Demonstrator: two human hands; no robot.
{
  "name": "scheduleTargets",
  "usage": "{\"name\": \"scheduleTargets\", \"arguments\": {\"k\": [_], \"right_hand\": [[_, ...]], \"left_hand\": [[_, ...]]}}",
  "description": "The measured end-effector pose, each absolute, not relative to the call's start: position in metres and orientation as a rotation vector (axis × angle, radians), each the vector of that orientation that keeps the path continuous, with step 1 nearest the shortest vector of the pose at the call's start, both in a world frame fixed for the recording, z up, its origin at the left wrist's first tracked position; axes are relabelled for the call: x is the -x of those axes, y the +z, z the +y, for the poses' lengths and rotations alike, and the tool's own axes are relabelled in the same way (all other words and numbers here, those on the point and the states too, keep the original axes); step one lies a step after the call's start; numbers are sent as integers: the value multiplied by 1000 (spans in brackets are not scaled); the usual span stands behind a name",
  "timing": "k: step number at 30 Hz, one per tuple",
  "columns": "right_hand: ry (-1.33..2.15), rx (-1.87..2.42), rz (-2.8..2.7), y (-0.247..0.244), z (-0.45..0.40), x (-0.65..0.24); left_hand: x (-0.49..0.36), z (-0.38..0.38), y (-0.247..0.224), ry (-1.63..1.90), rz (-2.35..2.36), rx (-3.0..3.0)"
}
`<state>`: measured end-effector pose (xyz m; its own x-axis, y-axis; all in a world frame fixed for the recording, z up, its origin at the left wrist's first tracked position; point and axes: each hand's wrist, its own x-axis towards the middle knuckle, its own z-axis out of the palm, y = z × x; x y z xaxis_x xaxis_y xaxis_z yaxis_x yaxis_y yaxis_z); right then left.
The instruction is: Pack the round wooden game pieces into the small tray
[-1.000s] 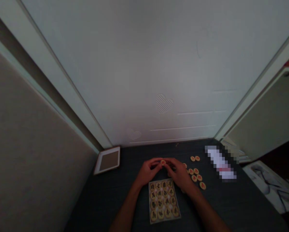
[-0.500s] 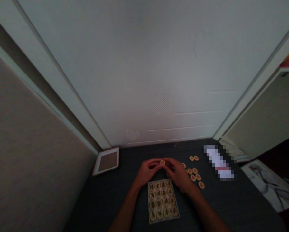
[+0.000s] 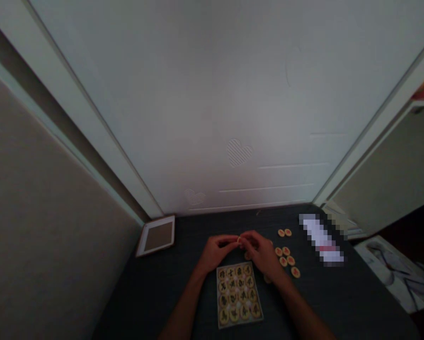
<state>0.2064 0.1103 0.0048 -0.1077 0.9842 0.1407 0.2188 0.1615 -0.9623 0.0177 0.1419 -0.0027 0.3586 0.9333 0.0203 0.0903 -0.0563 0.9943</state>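
Observation:
Between the fingertips of both hands is a round xiangqi piece (image 3: pixel 239 240), mostly covered by the fingers. My left hand (image 3: pixel 215 250) pinches it from the left, and my right hand (image 3: pixel 259 250) pinches it from the right. Just below the hands lies a square tray (image 3: pixel 219 325) filled with rows of pale round pieces bearing black characters. Loose pieces with red characters (image 3: pixel 283 260) are scattered to the right of my right hand. Some others are partly hidden under that hand and wrist.
At the back left of the dark table (image 3: pixel 144 293) lies a framed rectangular panel (image 3: pixel 158 236). A blurred-out pale object (image 3: pixel 321 238) lies at the right. White panelling with embossed hearts (image 3: pixel 239 152) rises behind the table. A printed sheet (image 3: pixel 392 269) is beyond the right edge.
The held piece has turned from facing me to being mostly hidden by the fingers. My right fingers have closed further around it; both arms stay nearly in place.

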Motion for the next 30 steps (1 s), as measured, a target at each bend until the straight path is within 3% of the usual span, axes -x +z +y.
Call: {"name": "scheduleTargets", "arguments": {"k": [30], "right_hand": [[836, 1243, -1545, 0, 108, -204]], "left_hand": [[-17, 145, -11, 1045, 1142, -1452]]}}
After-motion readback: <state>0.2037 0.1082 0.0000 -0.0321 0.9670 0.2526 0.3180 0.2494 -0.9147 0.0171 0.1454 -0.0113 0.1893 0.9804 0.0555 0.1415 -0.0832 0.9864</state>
